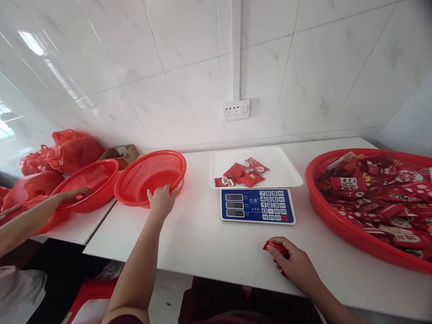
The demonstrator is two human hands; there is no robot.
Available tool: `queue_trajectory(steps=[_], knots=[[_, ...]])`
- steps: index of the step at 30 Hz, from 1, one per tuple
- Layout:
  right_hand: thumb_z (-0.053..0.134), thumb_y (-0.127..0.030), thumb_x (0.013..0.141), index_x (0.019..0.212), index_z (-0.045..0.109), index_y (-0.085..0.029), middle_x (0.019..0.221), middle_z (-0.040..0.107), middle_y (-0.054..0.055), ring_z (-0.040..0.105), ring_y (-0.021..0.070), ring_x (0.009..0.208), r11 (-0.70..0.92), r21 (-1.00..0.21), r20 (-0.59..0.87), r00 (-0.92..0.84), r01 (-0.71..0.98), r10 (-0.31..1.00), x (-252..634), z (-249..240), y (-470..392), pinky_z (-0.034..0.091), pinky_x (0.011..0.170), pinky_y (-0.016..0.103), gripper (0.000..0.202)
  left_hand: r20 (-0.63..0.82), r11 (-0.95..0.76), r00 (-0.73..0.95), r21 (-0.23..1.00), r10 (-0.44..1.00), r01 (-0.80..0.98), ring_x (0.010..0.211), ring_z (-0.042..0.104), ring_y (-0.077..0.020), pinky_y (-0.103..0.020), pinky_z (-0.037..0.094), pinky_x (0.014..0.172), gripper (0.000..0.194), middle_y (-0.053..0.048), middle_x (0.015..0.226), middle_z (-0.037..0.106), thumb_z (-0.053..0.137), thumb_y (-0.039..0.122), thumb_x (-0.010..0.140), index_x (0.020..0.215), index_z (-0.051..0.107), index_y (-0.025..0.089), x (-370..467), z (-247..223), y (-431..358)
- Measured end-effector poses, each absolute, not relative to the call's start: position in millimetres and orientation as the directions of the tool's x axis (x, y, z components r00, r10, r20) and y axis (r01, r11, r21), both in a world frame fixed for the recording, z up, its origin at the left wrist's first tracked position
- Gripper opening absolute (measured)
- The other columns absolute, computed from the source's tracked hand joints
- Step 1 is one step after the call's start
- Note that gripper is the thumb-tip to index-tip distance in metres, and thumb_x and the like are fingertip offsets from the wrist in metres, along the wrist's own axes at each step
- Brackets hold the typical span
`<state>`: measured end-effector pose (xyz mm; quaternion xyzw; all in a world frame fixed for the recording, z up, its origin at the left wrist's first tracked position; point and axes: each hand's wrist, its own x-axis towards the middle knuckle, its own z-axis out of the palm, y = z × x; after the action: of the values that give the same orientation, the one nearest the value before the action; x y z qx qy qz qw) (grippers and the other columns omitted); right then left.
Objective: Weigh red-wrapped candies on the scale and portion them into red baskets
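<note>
My left hand (162,199) grips the near right rim of a red mesh basket (151,175) that holds nothing visible. Low over the table's front edge, my right hand (290,262) is closed around a small red packet (272,248). Between and beyond my hands stands a blue digital scale (257,207) with a white tray (292,174) on top. Several red packets (245,172) lie on this tray. To the right, a large red basket (320,201) is filled with many red wrapped packets (389,202).
At the left, another person's arm (28,221) reaches into a second red basket (107,191). Red plastic bags (73,152) and a small cardboard box (125,159) stand near the tiled wall. A red stool (85,314) is below the table's left side.
</note>
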<state>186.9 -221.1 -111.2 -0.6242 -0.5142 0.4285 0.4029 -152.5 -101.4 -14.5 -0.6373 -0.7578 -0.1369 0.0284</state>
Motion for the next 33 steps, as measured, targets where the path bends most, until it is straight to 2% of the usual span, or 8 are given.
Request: queue_trajectory(steps=[8,15,19,25,27,29,31,33], knots=[[0.054,-0.054,0.073,0.082,0.062,-0.023,0.054,0.054,-0.002,0.050,0.0142,0.046,-0.185,-0.931,-0.165,0.089,0.316,0.982,188,-112,-217,0.043,0.041,0.024,0.033,0.187,0.014,-0.041,0.142,0.982,0.990,0.106,0.056,-0.0272,-0.057,0.015,0.107,0.045,-0.012,0.106,0.066,0.030,0.050,0.091,0.113,0.054,0.018,-125,-20,-136],[0.054,-0.055,0.071,0.085,0.062,-0.022,0.055,0.056,-0.001,0.056,0.0162,0.048,-0.239,-0.912,-0.240,0.039,0.333,0.970,192,-114,-213,0.048,0.043,0.026,0.037,0.093,-0.058,0.042,0.173,0.995,0.983,0.110,0.054,-0.0278,-0.057,0.017,0.106,0.049,-0.013,0.111,0.063,0.033,0.051,0.090,0.122,0.048,0.016,-121,-14,-145],[0.054,-0.054,0.072,0.083,0.062,-0.022,0.054,0.055,-0.002,0.052,0.0148,0.047,-0.214,-0.919,-0.187,0.111,0.331,0.976,189,-113,-215,0.046,0.042,0.025,0.035,0.084,-0.063,0.050,0.161,0.995,0.985,0.112,0.052,-0.0297,-0.058,0.016,0.106,0.052,-0.016,0.114,0.062,0.033,0.050,0.091,0.124,0.046,0.012,-115,-14,-145],[0.055,-0.052,0.072,0.080,0.063,-0.023,0.054,0.056,-0.002,0.052,0.0145,0.046,-0.193,-0.933,-0.161,0.128,0.302,0.979,185,-111,-217,0.044,0.040,0.025,0.031,0.046,-0.034,0.027,0.137,0.999,0.990,0.113,0.053,-0.0303,-0.056,0.021,0.104,0.050,-0.017,0.116,0.061,0.035,0.049,0.091,0.126,0.044,0.015,-101,-12,-135],[0.055,-0.052,0.072,0.080,0.063,-0.023,0.055,0.057,-0.002,0.052,0.0144,0.046,-0.187,-0.935,-0.160,0.114,0.302,0.981,186,-110,-217,0.044,0.041,0.025,0.031,0.042,-0.040,0.034,0.146,0.999,0.988,0.119,0.048,-0.0320,-0.057,0.021,0.104,0.051,-0.018,0.124,0.057,0.036,0.049,0.090,0.128,0.042,0.015,-96,-10,-129],[0.055,-0.052,0.073,0.080,0.063,-0.023,0.056,0.057,-0.001,0.051,0.0140,0.046,-0.182,-0.938,-0.159,0.102,0.295,0.982,187,-110,-216,0.043,0.041,0.024,0.031,0.097,-0.076,0.060,0.166,0.994,0.983,0.131,0.034,-0.0334,-0.057,0.019,0.105,0.054,-0.018,0.136,0.046,0.037,0.050,0.089,0.132,0.040,0.017,-85,-6,-122],[0.055,-0.051,0.073,0.079,0.063,-0.023,0.057,0.058,-0.001,0.050,0.0135,0.046,-0.182,-0.941,-0.163,0.089,0.286,0.983,188,-110,-216,0.043,0.041,0.024,0.030,0.176,-0.167,0.132,0.202,0.975,0.965,0.137,0.021,-0.0320,-0.054,0.015,0.108,0.056,-0.017,0.144,0.035,0.038,0.051,0.089,0.134,0.037,0.018,-67,-1,-114],[0.054,-0.051,0.074,0.079,0.063,-0.023,0.056,0.056,-0.002,0.050,0.0134,0.046,-0.185,-0.941,-0.171,0.073,0.282,0.983,189,-111,-215,0.042,0.041,0.024,0.030,0.211,-0.305,0.255,0.249,0.944,0.919,0.138,0.019,-0.0300,-0.049,0.017,0.110,0.058,-0.015,0.146,0.032,0.039,0.052,0.088,0.136,0.036,0.018,-43,6,-102]])
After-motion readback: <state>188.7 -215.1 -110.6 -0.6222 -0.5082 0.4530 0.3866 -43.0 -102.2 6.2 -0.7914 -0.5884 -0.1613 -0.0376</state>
